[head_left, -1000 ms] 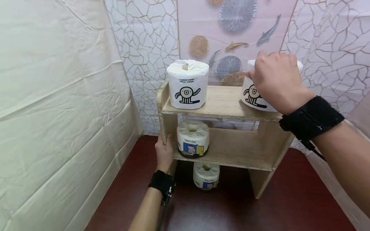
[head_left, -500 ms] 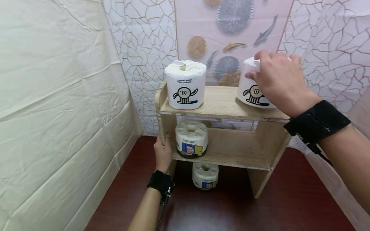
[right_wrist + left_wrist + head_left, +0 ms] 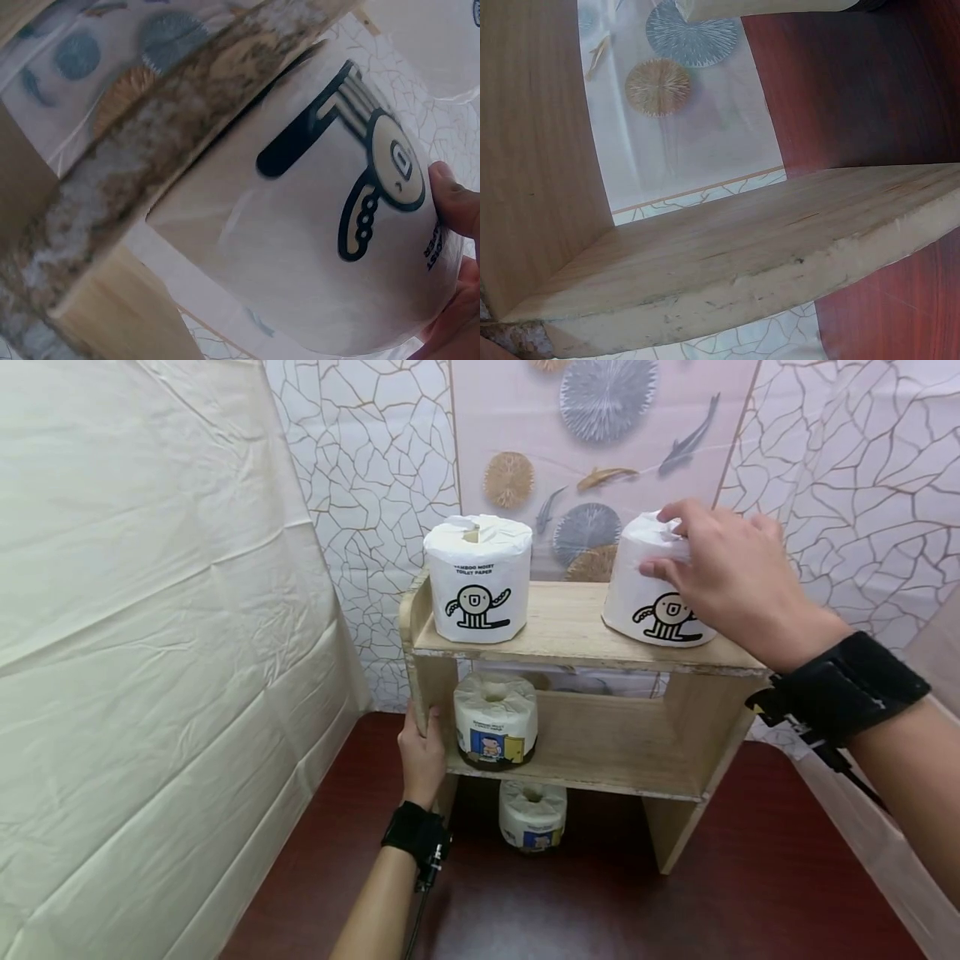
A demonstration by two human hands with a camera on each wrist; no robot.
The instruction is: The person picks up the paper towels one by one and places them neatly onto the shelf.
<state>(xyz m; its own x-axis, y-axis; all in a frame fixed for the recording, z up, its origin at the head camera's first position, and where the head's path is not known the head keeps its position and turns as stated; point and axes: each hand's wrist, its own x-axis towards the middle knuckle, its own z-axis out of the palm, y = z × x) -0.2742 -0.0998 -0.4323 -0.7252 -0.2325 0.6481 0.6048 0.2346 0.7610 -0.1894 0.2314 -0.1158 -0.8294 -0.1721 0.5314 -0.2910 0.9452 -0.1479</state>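
Observation:
On the right of the top board of the wooden shelf [image 3: 566,625], my right hand [image 3: 738,578] grips a white-wrapped toilet paper roll [image 3: 628,578], thumb on its side and fingers over its top. In the right wrist view the roll [image 3: 300,232] fills the middle, its base at the shelf's worn front edge [image 3: 150,142], with the thumb [image 3: 456,201] near the printed lettering. My left hand [image 3: 422,756] holds the shelf's left side panel [image 3: 411,631] from outside; some fingers are hidden behind it. The left wrist view shows mostly this panel [image 3: 765,277].
A matching roll [image 3: 476,572] stands at the top board's left end. Below it, a roll with a coloured print [image 3: 495,722] sits on the middle board, and another [image 3: 532,814] is on the dark red table [image 3: 585,910] underneath. A cream cloth wall [image 3: 172,660] rises at left.
The right-hand roll has shifted slightly left and turned, its printed figure now farther right on it. My right hand has swung a little right and lower. The left hand keeps its hold.

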